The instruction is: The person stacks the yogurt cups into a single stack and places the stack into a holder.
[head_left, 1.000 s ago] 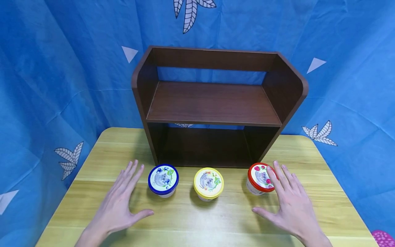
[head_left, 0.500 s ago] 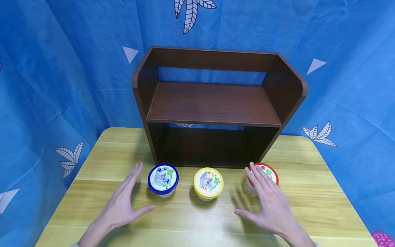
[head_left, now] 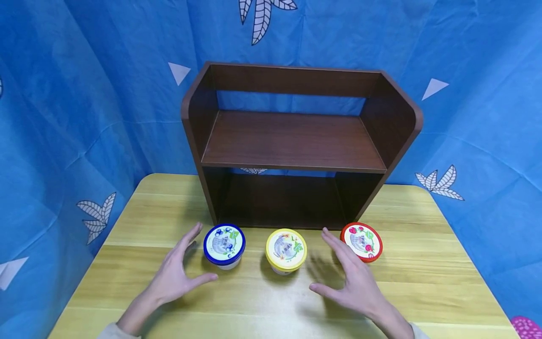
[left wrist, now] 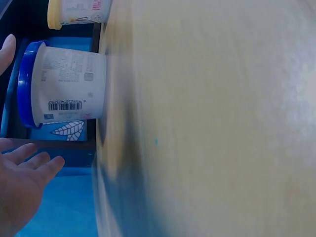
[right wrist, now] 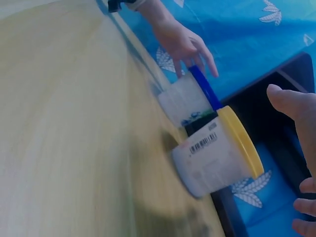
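Three lidded white tubs stand in a row on the table. The blue-lidded tub (head_left: pixel 224 246) is at the left, the yellow-lidded tub (head_left: pixel 286 250) in the middle, the red-lidded tub (head_left: pixel 362 242) at the right. My left hand (head_left: pixel 173 277) hovers just left of the blue-lidded tub, thumb spread from the fingers and nothing held. Its relaxed fingers (left wrist: pixel 37 165) also show in the left wrist view. Between the yellow and red lids is my right hand (head_left: pixel 353 281), thumb apart and fingers extended toward the shelf. It holds nothing and overlaps the red-lidded tub's lower side.
A dark brown two-tier shelf (head_left: pixel 292 141) stands at the back of the wooden table (head_left: pixel 271 303), right behind the tubs. A blue patterned curtain (head_left: pixel 93 117) hangs behind and at both sides. Something pink (head_left: pixel 526 326) shows at the lower right.
My right hand has moved left from over the red-lidded tub to the space beside the yellow-lidded one. My left hand has shifted slightly right and turned inward. The tubs have stayed put.
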Available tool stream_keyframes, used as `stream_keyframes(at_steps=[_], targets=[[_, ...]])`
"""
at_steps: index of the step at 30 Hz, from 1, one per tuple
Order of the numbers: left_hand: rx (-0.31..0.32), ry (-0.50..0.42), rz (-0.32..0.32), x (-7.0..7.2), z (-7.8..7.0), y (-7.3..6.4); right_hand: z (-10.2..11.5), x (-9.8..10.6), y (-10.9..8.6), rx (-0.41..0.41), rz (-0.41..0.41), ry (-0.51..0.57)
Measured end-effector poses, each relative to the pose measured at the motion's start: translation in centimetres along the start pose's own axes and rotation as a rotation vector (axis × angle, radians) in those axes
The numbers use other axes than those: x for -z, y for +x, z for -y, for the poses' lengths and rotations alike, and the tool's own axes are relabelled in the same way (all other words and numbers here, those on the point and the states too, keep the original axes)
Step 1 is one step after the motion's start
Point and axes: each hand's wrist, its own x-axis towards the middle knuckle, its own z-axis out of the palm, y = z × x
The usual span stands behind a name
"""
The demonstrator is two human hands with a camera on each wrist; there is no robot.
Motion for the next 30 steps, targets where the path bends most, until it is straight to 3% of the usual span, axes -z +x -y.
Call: stream_keyframes(at_steps=[7, 16, 20, 30], targets=[[0.012, -0.139, 0.001, -0.5, 0.5, 0.2, 0.3, -0.9, 0.5, -0.051, 0.049, 0.118], [0.072, -0.194, 0.052, -1.0, 1.0, 0.7, -0.4, -2.4, 1.2, -0.152, 0.134, 0.237], [0.110, -0.197, 0.075, -1.1, 1.0, 0.9, -0.9, -3.1, 1.7, -0.139, 0.152, 0.320], [0.116, -0.235, 0.080, -1.6, 1.5, 1.3, -1.3, -4.4, 2.5, -0.114, 0.200, 0.448]])
